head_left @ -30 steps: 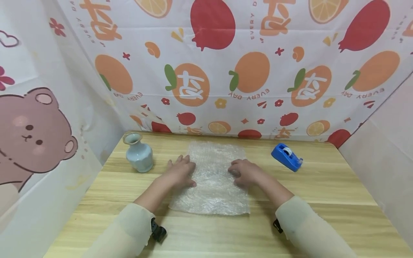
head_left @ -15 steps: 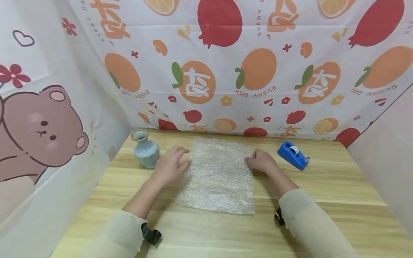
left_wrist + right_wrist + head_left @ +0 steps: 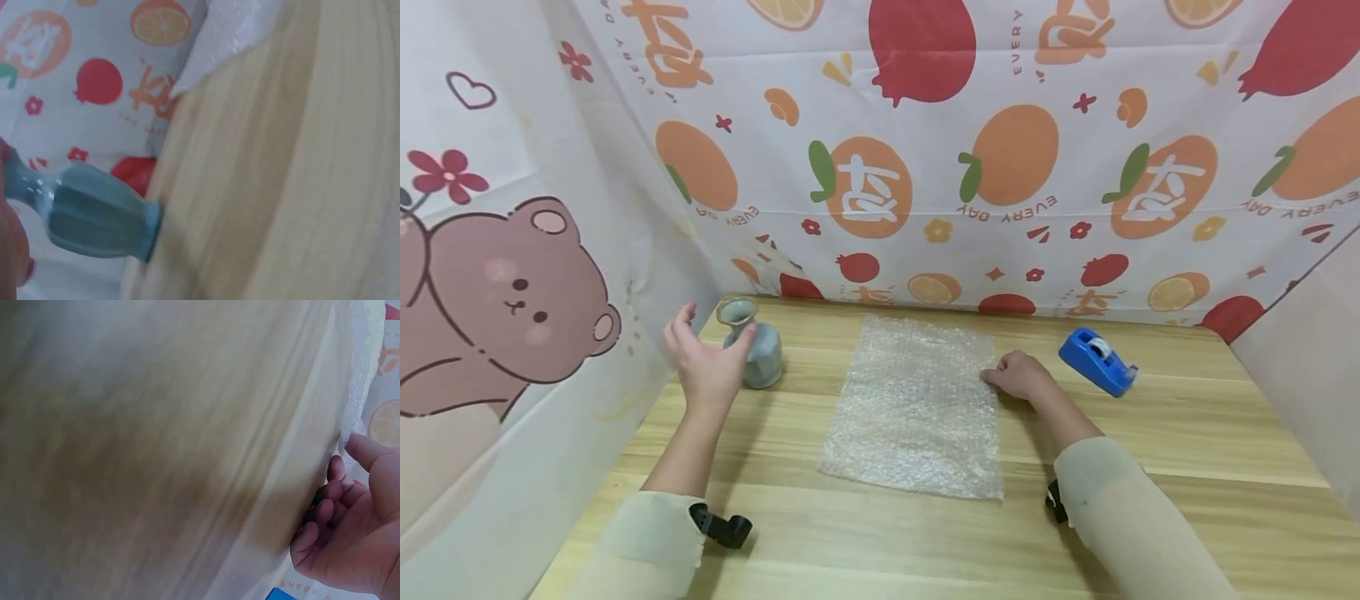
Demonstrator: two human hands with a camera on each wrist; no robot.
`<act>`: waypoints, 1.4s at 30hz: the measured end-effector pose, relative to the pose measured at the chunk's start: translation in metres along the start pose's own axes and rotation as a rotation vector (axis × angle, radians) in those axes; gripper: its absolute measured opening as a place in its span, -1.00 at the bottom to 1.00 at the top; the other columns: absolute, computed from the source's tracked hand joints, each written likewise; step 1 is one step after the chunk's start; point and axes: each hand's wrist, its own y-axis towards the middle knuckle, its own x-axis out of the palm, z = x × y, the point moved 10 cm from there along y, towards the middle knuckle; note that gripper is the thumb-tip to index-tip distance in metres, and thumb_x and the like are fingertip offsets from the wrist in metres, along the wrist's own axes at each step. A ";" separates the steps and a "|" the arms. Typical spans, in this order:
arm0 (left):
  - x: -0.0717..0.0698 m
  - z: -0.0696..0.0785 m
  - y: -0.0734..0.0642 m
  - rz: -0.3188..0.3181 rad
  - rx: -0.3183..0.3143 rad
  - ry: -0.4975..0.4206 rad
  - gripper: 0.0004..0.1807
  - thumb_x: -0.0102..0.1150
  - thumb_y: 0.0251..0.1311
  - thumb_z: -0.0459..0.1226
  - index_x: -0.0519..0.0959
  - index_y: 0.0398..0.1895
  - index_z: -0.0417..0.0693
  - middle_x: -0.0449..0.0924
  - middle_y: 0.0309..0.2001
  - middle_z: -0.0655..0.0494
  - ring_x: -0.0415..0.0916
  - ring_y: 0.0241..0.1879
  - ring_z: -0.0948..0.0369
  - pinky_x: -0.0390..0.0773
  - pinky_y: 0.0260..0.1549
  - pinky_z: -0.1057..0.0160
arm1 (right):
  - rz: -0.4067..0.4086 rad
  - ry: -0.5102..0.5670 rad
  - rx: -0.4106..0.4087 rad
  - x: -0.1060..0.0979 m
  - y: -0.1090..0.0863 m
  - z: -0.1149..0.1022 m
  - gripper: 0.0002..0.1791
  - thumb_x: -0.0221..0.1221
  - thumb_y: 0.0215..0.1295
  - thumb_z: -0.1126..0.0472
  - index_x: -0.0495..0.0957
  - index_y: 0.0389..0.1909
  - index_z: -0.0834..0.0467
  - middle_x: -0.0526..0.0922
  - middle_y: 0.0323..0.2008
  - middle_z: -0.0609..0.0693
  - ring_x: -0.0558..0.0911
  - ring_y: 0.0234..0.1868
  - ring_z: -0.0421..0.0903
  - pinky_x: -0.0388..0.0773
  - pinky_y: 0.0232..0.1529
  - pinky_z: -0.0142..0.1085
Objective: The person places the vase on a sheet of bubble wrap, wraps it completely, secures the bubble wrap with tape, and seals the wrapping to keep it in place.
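A pale blue-green ceramic vase (image 3: 764,357) with a flared brown rim stands upright at the table's back left. My left hand (image 3: 710,367) is beside it, fingers spread and thumb in front of its neck in the head view. From the left wrist, the vase (image 3: 100,215) is seen side-on, with the hand at its neck. A sheet of clear bubble wrap (image 3: 917,408) lies flat across the middle of the table. My right hand (image 3: 1021,377) pinches its right edge; in the right wrist view the thumb (image 3: 365,449) meets the wrap's edge, the other fingers curled beneath.
To the right of my right hand sits a blue tape dispenser (image 3: 1097,361) with a roll of tape in it. The wood-grain table (image 3: 880,542) ends at a fruit-printed curtain (image 3: 940,183) behind, and a bear-printed cloth (image 3: 520,292) hangs on the left.
My left hand has left the bubble wrap's left edge and moved left to the vase. The right hand has stayed at the wrap's right edge, its fingers drawing together there.
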 end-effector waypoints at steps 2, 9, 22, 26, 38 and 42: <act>0.011 -0.016 0.001 -0.096 -0.112 0.052 0.06 0.47 -0.05 0.06 0.11 0.48 0.00 0.12 0.41 -0.05 0.03 0.41 0.04 0.17 0.36 -0.01 | -0.008 0.009 0.011 0.000 0.001 0.003 -0.56 0.16 0.33 -0.17 0.52 -0.47 0.15 0.43 -0.56 0.00 0.45 -0.47 -0.05 0.34 -0.42 -0.28; 0.038 -0.038 0.008 -0.257 -0.207 0.130 0.05 0.36 -0.08 0.28 0.24 0.42 -0.05 0.12 0.40 -0.12 0.02 0.38 -0.04 0.20 0.27 -0.18 | -0.013 0.008 0.002 0.001 0.003 0.000 -0.54 0.17 0.32 -0.20 0.50 -0.45 0.14 0.42 -0.53 -0.01 0.44 -0.45 -0.06 0.33 -0.42 -0.29; 0.032 -0.047 0.012 -0.085 -0.292 0.005 -0.85 0.30 0.03 -0.08 0.54 -0.40 0.15 0.52 -0.40 0.34 0.49 -0.18 0.25 0.48 0.00 0.17 | -0.021 0.007 0.036 0.009 0.006 -0.002 -0.55 0.17 0.33 -0.19 0.51 -0.48 0.13 0.41 -0.57 -0.02 0.43 -0.49 -0.06 0.33 -0.45 -0.28; 0.032 -0.047 0.011 -0.044 -0.304 -0.043 -0.89 0.29 0.01 -0.14 0.53 -0.43 0.18 0.51 -0.39 0.34 0.47 -0.21 0.29 0.48 -0.06 0.26 | -0.020 0.009 0.038 0.008 0.006 -0.001 -0.56 0.16 0.33 -0.19 0.51 -0.45 0.13 0.44 -0.54 0.00 0.45 -0.47 -0.05 0.34 -0.43 -0.28; 0.059 -0.078 -0.010 0.019 -0.791 -0.737 -0.38 0.53 -0.13 -0.31 0.38 0.01 0.06 0.48 0.00 0.24 0.47 0.03 0.28 0.44 0.15 0.31 | -0.011 0.017 0.053 0.001 0.003 0.006 -0.55 0.15 0.34 -0.19 0.51 -0.41 0.14 0.46 -0.50 0.00 0.45 -0.44 -0.05 0.34 -0.41 -0.28; 0.082 -0.072 -0.028 -0.046 -0.950 -0.945 -0.68 0.37 0.06 -0.29 0.54 -0.10 -0.08 0.59 -0.04 0.18 0.49 0.05 0.23 0.39 0.18 0.25 | -0.005 0.020 0.052 -0.001 0.003 0.007 -0.55 0.14 0.34 -0.19 0.50 -0.42 0.14 0.46 -0.50 0.00 0.44 -0.44 -0.06 0.34 -0.41 -0.27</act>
